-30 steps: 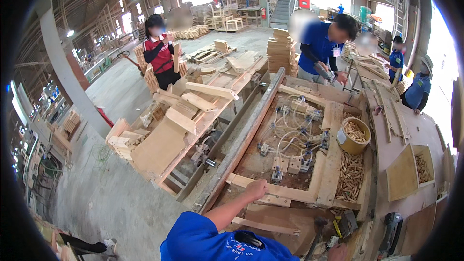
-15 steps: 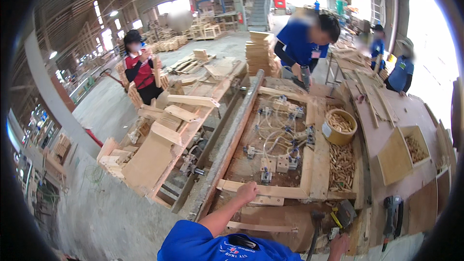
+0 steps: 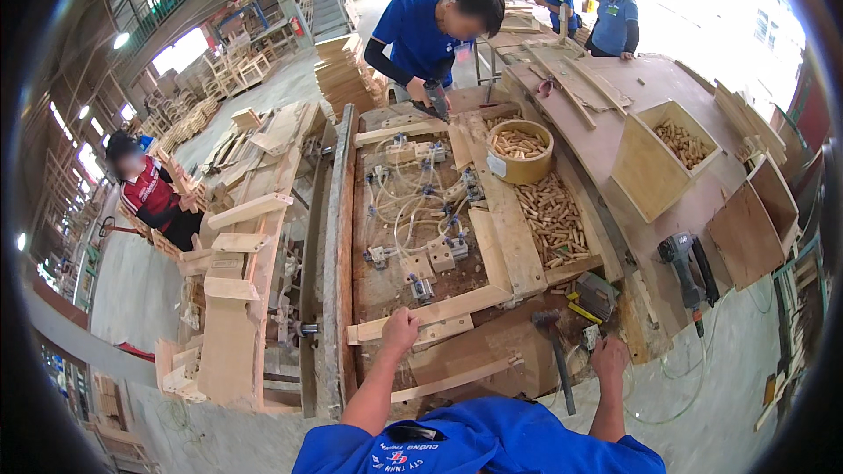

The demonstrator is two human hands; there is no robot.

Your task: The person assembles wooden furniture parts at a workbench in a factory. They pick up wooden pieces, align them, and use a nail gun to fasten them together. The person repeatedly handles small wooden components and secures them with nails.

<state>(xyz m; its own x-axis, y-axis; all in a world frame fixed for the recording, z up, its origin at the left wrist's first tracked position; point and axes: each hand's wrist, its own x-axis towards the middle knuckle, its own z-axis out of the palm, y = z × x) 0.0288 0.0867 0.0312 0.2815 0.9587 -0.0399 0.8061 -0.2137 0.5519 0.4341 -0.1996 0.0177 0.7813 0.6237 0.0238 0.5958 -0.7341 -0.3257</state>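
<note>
Boards (image 3: pixel 230 333) lie loosely overlapped on the left bench, several with ends over its edge; a bump there could tip one off. Rightward, the person's left hand (image 3: pixel 400 330) is curled over the near wooden rail (image 3: pixel 452 307), grasping it toward its left end. That rail lies across the near side of the fixture, its right end meeting the side rail (image 3: pixel 489 250). Held only at the left, it could pivot and open the corner joint if pushed unevenly. Just beyond the hand sits a pneumatic clamp (image 3: pixel 420 285); were it to fire, fingers straying inward could be pinched. Looped air hoses (image 3: pixel 413 211) behind it might snag a passing workpiece. At the far side, a co-worker holds a power drill (image 3: pixel 433 98) over the same fixture, so its force could shift the wood. Farther right, loose dowels (image 3: pixel 553 219) heaped beside the frame could roll beneath a part and keep it from seating. The hammer (image 3: pixel 559 360) lies handle toward the person, where a sleeve could catch it. The right hand (image 3: pixel 610 358) is beside a small metal block (image 3: pixel 592 336); whether it grips anything cannot be told. Rightmost, a handheld power tool (image 3: pixel 680 263) lies near the right table's near edge, where a tug on its line could drag it off.
</note>
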